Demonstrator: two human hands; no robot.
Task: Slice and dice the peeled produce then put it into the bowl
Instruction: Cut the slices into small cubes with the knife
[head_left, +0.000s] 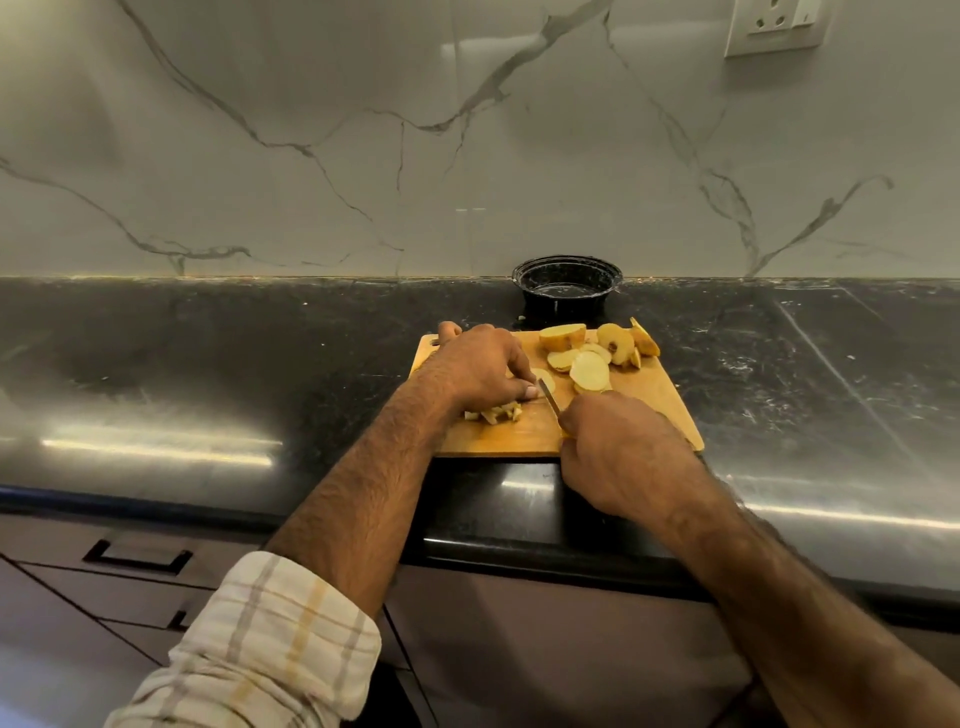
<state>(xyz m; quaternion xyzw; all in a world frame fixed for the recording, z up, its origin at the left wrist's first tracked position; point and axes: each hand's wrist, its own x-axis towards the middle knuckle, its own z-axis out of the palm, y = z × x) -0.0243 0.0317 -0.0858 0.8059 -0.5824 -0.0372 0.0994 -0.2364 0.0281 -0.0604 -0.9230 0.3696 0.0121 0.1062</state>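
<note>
The polished black stone bench (208, 364) ran under a white marble-veined wall (363, 130), with a white socket plate (776, 23) high on the right. Dark drawer fronts with a black bar handle (137, 558) sat below the bench edge on the left. A round black plastic bowl (567, 285) stood against the wall, just behind the far edge of the rectangular wooden chopping board (649, 395), and nothing showed inside it.

The person's two forearms reached across the near half of the board, and the hands covered the spot where cutting took place. The left arm wore a rolled cream checked sleeve (270, 644).

The left hand (480, 366) lay knuckles up on the board's left part, fingers curled down onto a pale piece that I could barely see beneath them. The right hand (615, 447) had its grip closed round a yellow-handled small knife (550, 397), whose blade pointed away toward the left fingertips.

The produce looked like potato. A small heap of pale diced potato bits (501, 413) lay under the left wrist. Toward the far right of the board sat a loose cluster of round cream potato slices and chunks (589, 369), some showing yellow-brown outer edges, overlapping one another.
</note>
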